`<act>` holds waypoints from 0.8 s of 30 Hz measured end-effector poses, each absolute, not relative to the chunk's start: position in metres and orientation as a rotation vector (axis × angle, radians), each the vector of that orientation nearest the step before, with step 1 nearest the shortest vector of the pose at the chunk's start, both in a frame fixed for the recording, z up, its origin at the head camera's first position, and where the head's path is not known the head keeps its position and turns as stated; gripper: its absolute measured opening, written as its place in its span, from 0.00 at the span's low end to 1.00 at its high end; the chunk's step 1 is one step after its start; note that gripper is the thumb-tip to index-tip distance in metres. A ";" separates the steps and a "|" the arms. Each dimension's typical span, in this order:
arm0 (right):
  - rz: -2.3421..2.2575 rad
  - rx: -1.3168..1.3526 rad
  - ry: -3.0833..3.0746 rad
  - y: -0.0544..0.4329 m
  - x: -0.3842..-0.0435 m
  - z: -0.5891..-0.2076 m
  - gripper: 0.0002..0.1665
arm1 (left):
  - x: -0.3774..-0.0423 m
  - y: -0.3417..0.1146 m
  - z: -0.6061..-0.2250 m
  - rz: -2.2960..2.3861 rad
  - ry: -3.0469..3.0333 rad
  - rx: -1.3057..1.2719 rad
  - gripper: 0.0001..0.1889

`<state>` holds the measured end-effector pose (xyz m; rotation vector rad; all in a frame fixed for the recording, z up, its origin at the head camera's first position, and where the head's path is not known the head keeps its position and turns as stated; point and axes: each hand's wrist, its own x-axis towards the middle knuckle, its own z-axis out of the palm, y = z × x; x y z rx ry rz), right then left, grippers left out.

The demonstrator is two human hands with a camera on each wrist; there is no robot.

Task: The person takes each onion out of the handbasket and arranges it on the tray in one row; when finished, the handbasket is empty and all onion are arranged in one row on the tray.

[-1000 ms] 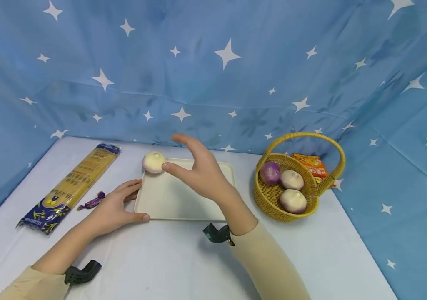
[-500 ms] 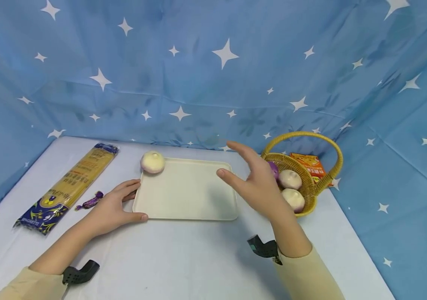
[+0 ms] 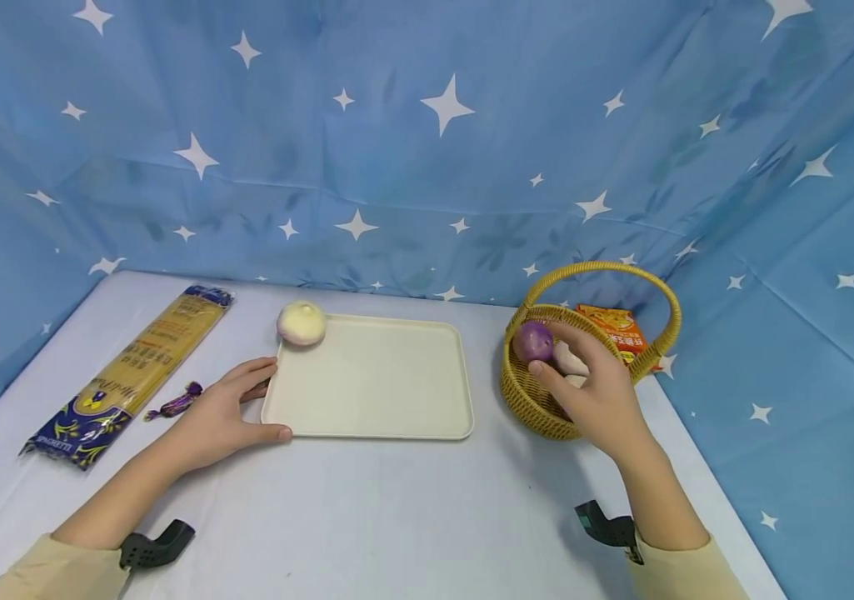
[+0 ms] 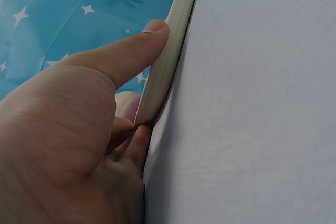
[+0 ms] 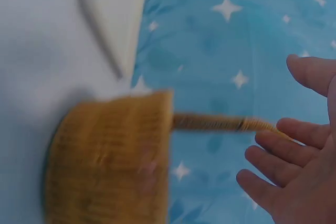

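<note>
At its near left corner the cream rectangular tray [image 3: 374, 379] is held by my left hand [image 3: 220, 421]; the thumb [image 4: 131, 53] lies along the front rim and the fingers bend at the left side. A round purple-and-white turnip [image 3: 302, 323] sits on the tray's far left corner. My right hand [image 3: 595, 392] hovers over the yellow wicker basket [image 3: 539, 412], fingers spread and holding nothing. Inside the basket, a purple turnip [image 3: 533, 342] shows beside the thumb tip, and pale ones [image 3: 569, 358] are partly hidden by the hand. In the right wrist view the palm faces the basket's handle [image 5: 220, 123].
A long pack of spaghetti [image 3: 134, 371] lies on the left of the white table [image 3: 397, 517], with a purple wrapped candy [image 3: 175, 402] beside it. Behind the basket is an orange snack packet [image 3: 617, 329]. The basket's tall handle [image 3: 606, 267] arches above it. A blue starry curtain surrounds the table.
My right hand has moved right, from above the tray beside the turnip to above the basket. The left hand stays at the tray's corner.
</note>
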<state>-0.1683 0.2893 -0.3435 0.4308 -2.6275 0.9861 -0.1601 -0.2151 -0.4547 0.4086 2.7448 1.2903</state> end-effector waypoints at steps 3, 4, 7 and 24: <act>0.977 0.363 -2.663 0.308 -0.166 -0.352 0.35 | -0.160 -0.214 -0.455 1.288 2.749 0.414 0.63; 0.969 0.348 -2.674 0.313 -0.165 -0.354 0.36 | -0.160 -0.214 -0.455 1.286 2.752 0.414 0.63; 0.936 0.314 -2.702 0.326 -0.163 -0.359 0.38 | -0.161 -0.215 -0.456 1.283 2.755 0.418 0.63; 0.733 0.285 -2.894 0.359 -0.174 -0.385 0.40 | -0.159 -0.213 -0.454 1.258 2.767 0.428 0.62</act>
